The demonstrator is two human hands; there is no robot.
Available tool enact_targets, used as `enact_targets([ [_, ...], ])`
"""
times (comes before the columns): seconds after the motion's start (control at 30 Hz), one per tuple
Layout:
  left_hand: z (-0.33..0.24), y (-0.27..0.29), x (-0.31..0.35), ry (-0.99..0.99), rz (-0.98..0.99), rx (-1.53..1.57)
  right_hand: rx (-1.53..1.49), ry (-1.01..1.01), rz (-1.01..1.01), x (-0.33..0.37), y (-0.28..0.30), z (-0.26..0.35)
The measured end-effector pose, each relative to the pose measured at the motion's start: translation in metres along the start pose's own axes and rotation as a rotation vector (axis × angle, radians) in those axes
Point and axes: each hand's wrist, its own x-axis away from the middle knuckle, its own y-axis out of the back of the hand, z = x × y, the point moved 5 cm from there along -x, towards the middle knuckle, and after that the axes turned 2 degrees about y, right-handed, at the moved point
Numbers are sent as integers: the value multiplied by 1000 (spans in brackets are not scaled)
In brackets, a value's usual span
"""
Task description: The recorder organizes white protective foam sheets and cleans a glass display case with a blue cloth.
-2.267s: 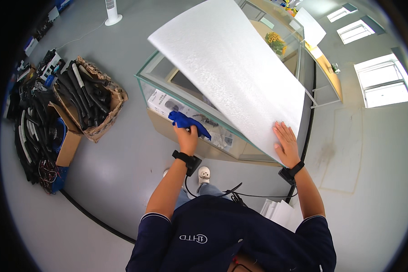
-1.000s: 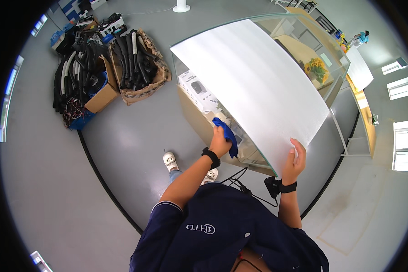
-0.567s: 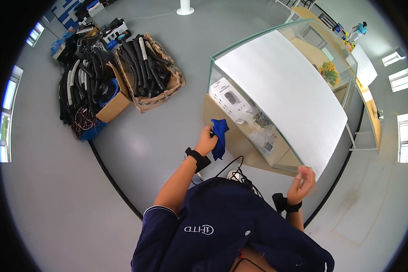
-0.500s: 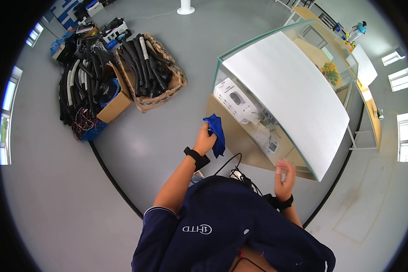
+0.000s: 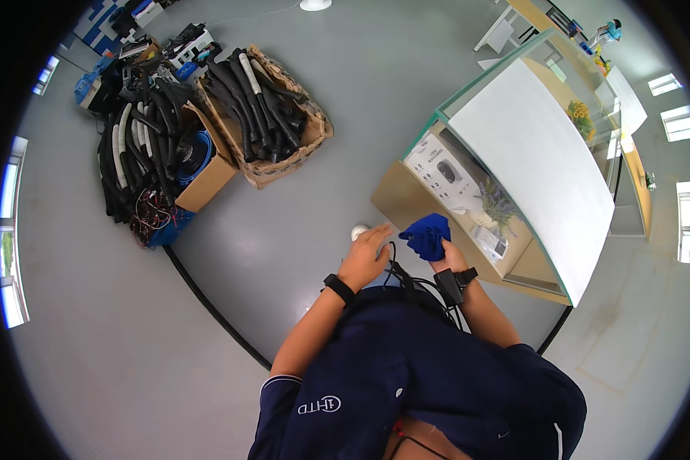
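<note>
Left hand [image 5: 366, 257]: holds nothing, fingers stretched out, thumb apart; its tips stop just beside the cloth, a narrow gap between.
Right hand [image 5: 451, 259]: pinches the cloth between thumb and fingers at its lower right side.
Cloth [image 5: 428, 237]: blue, bunched, held up in front of the case; I cannot tell whether it touches the base.
Case [image 5: 395, 193]: tan base under glass; its front runs slantwise from the upper left down to a near corner, right of the right hand.
Top edge: greenish glass, bordering the white sheet [image 5: 540, 146], which lies over much of the top.
Inside the case: a white box [image 5: 441, 175] at the left end, a plant [image 5: 498, 207] beside it.
Room to the left: grey floor [image 5: 345, 146] stretches between the case and the long carton [image 5: 287, 170] of black hoses [image 5: 245, 100].
Floor edge: a black strip [image 5: 215, 310] runs from the hose pile towards the person.
Close in: cords [image 5: 418, 290] hang between the forearms, near the right wrist.
</note>
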Motion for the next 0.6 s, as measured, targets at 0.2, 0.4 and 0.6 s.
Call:
enact_targets([
  [0.2, 66, 69, -16, 236, -132, 64, -204, 225, -153, -43, 60, 57],
  [0.4, 177, 170, 1, 616, -327, 62, -274, 232, -297, -129, 26, 59],
  [0.6, 238, 249, 31, 841, -660, 255, -84, 202, -195, -176, -102, 54],
])
